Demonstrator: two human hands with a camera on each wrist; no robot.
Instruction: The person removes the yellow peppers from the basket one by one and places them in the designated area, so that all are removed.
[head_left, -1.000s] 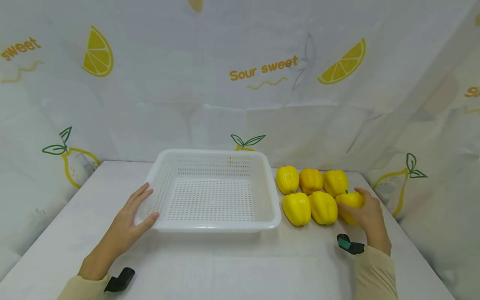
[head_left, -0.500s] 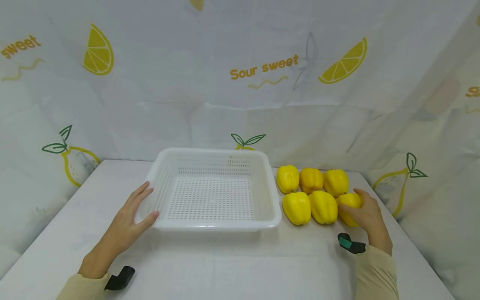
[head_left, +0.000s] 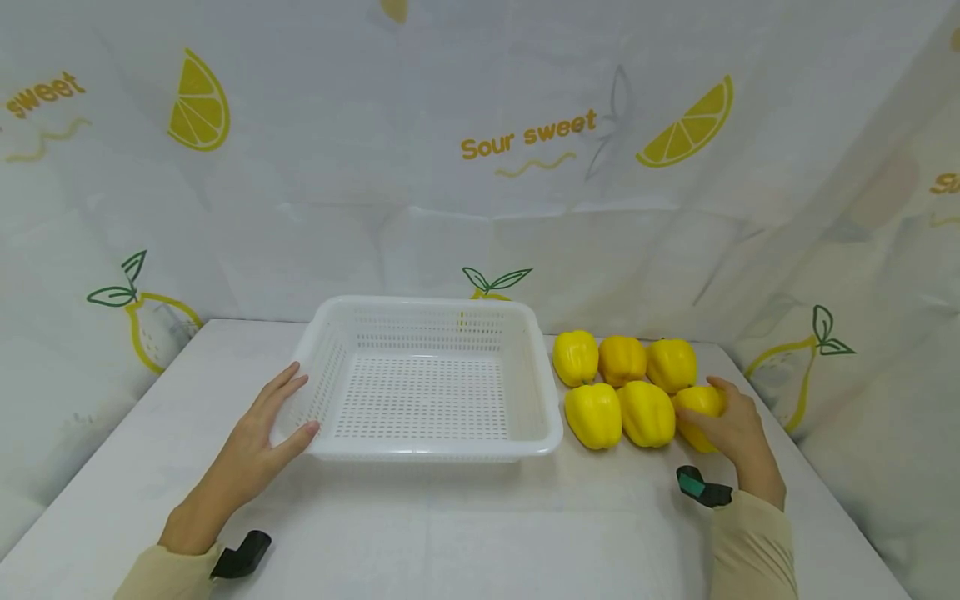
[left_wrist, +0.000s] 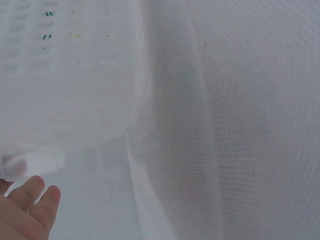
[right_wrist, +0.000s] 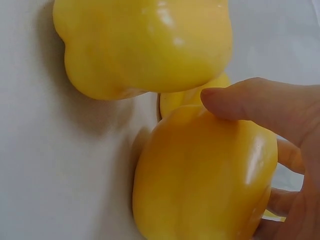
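Note:
My left hand (head_left: 247, 454) rests at the near left corner of a white perforated plastic basket (head_left: 423, 452). Its thumb lies by the front rim and the fingers stretch along the left side; in the left wrist view, fingers (left_wrist: 45, 207) extend straight below the basket rim (left_wrist: 30, 167). Over on the right, my right hand (head_left: 738, 425) holds the rightmost front yellow bell pepper (head_left: 697, 417) between thumb and fingers. Close up in the right wrist view, the thumb (right_wrist: 235, 102) presses on that bell pepper (right_wrist: 200, 175), while the other fingers reach behind it, partly hidden.
Two more yellow bell peppers (head_left: 594, 417) (head_left: 647, 414) sit left of the held one. A back row holds three others (head_left: 575, 358) (head_left: 623, 362) (head_left: 671, 365). A white cloth covers the table (head_left: 450, 533). Behind it hangs a lemon-print curtain (head_left: 337, 167).
The held bell pepper has turned slightly, and its green stem, visible a second ago, no longer shows. The right hand has shifted very slightly right; the left hand and basket stay put.

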